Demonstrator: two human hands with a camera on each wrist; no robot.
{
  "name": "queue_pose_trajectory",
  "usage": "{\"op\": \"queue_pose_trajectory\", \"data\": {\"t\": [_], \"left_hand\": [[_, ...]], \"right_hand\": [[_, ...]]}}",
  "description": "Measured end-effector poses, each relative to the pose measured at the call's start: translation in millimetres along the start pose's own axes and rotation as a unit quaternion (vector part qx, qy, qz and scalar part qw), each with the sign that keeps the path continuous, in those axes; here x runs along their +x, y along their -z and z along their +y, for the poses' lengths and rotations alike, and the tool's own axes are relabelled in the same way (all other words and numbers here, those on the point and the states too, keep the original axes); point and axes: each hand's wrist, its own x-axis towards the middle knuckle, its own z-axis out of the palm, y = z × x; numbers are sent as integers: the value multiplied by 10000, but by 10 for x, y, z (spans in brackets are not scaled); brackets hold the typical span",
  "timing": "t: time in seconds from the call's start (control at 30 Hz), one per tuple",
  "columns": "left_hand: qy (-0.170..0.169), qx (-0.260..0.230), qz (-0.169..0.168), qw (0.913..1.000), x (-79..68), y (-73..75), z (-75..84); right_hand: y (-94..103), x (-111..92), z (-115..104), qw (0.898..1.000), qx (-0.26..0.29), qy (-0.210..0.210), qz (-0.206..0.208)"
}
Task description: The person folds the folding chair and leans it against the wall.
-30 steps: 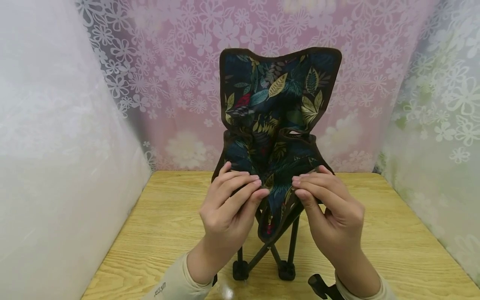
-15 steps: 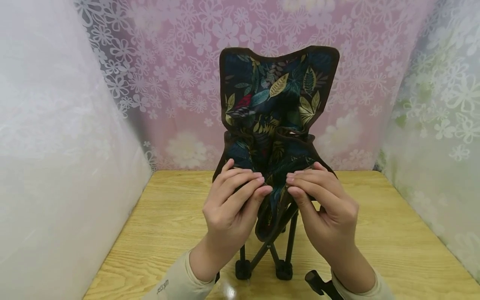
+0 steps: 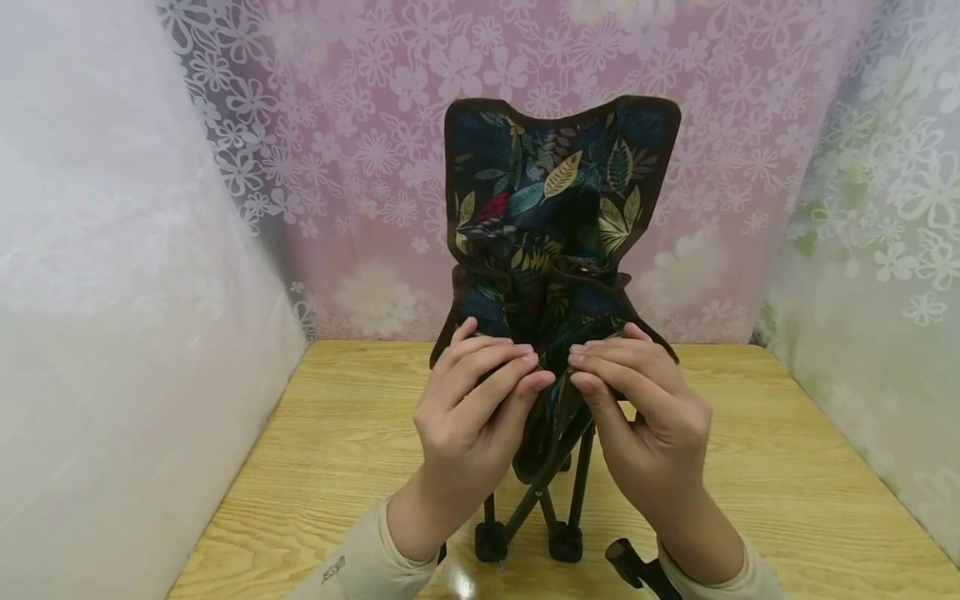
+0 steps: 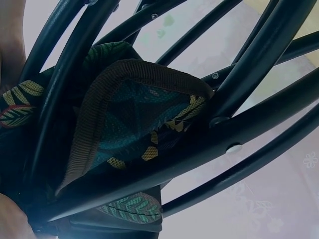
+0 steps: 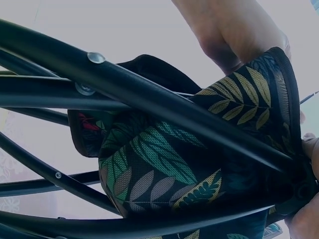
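Note:
A small folding chair (image 3: 566,167) with dark blue leaf-print fabric and brown edging stands upright, its seat creased and sagging in the middle. My left hand (image 3: 472,408) grips the seat's front left corner, thumb and fingers bent round it. Opposite, the front right corner is held by my right hand (image 3: 656,417). Only a narrow gap separates the two hands. Crossed black tubes (image 3: 525,508) run below the seat. In the left wrist view the folded fabric (image 4: 134,114) hangs between tubes; the right wrist view shows its leafy underside (image 5: 154,169) beside a corner joint (image 5: 296,186).
The chair stands on a wood-grain table (image 3: 337,458). A black foot (image 3: 626,558) of the frame juts out near my right sleeve. A pink floral curtain (image 3: 360,167) hangs behind, with a pale sheet (image 3: 135,292) at the left and another (image 3: 862,292) at the right.
Both hands have moved closer together, drawing the front corners of the seat inward. The front feet have come nearer each other and the seat fabric sags in a tighter fold.

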Motion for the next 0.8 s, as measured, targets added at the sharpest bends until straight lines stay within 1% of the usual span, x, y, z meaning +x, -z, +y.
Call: {"op": "queue_pose_trajectory", "data": {"t": [0.3,0.5,0.63,0.8], "left_hand": [[40,38,-78,10000,23,-13,13],[6,69,-132,9999,20,-14,6],[-77,103,-153,9998,15,-5,-8],[-189,213,-202,9994,3,1,-14]], "right_hand": [[0,15,-1,9998,-149,-60,-125],[10,9,8,9996,-218,-69,-161],[39,13,12,9991,-261,12,-323],[105,26,12,9978,-143,135,-627]]}}
